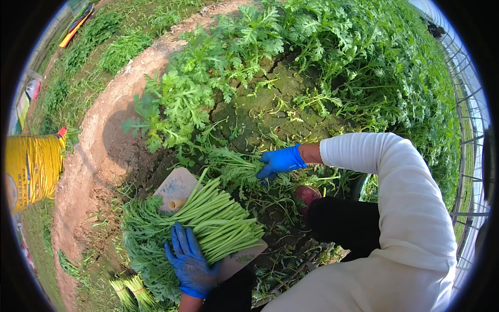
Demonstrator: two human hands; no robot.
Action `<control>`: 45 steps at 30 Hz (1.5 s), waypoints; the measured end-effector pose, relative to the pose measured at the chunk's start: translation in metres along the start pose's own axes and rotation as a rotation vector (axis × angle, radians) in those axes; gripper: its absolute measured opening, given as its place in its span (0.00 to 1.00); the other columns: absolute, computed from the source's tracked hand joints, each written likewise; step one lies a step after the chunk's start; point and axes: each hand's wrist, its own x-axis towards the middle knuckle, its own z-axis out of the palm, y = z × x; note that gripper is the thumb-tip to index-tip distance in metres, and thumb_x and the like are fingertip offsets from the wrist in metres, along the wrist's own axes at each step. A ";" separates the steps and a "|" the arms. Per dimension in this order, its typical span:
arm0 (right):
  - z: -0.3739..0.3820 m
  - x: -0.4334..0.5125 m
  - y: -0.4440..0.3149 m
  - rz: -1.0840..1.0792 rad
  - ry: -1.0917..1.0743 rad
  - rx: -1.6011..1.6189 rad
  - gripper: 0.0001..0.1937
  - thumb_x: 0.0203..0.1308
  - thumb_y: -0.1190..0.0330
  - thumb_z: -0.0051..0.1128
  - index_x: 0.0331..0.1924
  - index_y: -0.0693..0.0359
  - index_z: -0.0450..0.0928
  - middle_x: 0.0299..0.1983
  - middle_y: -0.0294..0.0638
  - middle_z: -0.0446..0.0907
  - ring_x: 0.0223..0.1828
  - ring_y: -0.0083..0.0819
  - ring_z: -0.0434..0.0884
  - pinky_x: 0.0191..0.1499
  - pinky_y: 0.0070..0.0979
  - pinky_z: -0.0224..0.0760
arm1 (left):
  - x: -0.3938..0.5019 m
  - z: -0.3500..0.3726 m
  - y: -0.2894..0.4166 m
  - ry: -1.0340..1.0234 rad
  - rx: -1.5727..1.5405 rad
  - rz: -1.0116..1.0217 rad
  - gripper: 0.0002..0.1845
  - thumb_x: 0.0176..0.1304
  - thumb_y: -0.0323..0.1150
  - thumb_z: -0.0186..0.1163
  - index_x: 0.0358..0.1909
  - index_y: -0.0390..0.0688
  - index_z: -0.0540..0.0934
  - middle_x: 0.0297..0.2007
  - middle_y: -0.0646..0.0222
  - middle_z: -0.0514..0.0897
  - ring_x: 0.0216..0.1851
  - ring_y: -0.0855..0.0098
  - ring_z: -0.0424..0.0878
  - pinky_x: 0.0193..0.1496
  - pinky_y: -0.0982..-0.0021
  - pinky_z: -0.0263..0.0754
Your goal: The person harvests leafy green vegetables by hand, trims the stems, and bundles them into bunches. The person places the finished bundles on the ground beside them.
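My left hand [191, 259], in a soil-stained blue glove, lies flat with fingers extended on a large pile of cut leafy greens. The pile's pale green stems [222, 222] point up and to the right, and its feathery leaves [144, 234] spread to the left. Beneath it is a light board [177, 185], partly covered. A short tan cylinder [177, 204], possibly a tool handle, shows beside the stems. Gloved in blue, my right hand [280, 160] is closed around a small bunch of leafy greens [237, 165] low over the ground. Its fingertips are partly hidden.
Standing greens [370, 66] fill the top and right. Cracked soil [253, 113] with scattered trimmings lies ahead. A bare earth ridge [97, 156] curves along the left, beyond which stands a yellow sack [35, 169]. Tied bundles [134, 292] lie at lower left, and a red shoe [307, 197] near my right hand.
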 end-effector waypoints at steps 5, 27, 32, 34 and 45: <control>-0.062 -0.192 0.008 -0.010 0.741 0.259 0.18 0.59 0.56 0.64 0.40 0.65 0.77 0.29 0.35 0.79 0.28 0.19 0.74 0.31 0.20 0.67 | 0.000 -0.003 0.006 0.067 0.055 -0.001 0.57 0.47 0.64 0.57 0.68 0.29 0.51 0.72 0.45 0.44 0.74 0.51 0.44 0.71 0.44 0.32; -0.075 -0.098 0.114 0.021 0.987 -0.852 0.34 0.58 0.64 0.55 0.68 0.61 0.55 0.63 0.56 0.66 0.43 0.52 0.82 0.42 0.43 0.76 | -0.002 -0.027 -0.013 0.011 -0.208 0.203 0.61 0.42 0.56 0.72 0.71 0.35 0.50 0.70 0.40 0.49 0.71 0.44 0.49 0.70 0.47 0.45; -0.139 -0.013 0.122 0.389 0.986 -0.830 0.39 0.47 0.74 0.62 0.68 0.60 0.60 0.54 0.53 0.77 0.37 0.44 0.84 0.34 0.37 0.76 | -0.002 -0.094 -0.009 -0.129 -0.238 0.281 0.54 0.44 0.43 0.76 0.69 0.35 0.56 0.70 0.46 0.53 0.70 0.47 0.54 0.70 0.52 0.52; -0.147 -0.003 0.133 0.333 0.870 -0.930 0.27 0.45 0.74 0.63 0.56 0.61 0.74 0.45 0.48 0.81 0.35 0.43 0.85 0.32 0.35 0.76 | -0.008 -0.125 0.012 -0.166 -0.436 0.169 0.41 0.53 0.34 0.68 0.68 0.39 0.61 0.68 0.55 0.61 0.70 0.55 0.57 0.71 0.58 0.51; -0.114 -0.167 0.148 0.145 1.224 -0.617 0.11 0.56 0.61 0.56 0.29 0.61 0.79 0.27 0.54 0.80 0.30 0.56 0.79 0.35 0.48 0.73 | -0.012 -0.147 0.049 -0.112 -0.251 0.178 0.34 0.54 0.35 0.67 0.63 0.37 0.68 0.56 0.52 0.76 0.55 0.50 0.73 0.60 0.57 0.65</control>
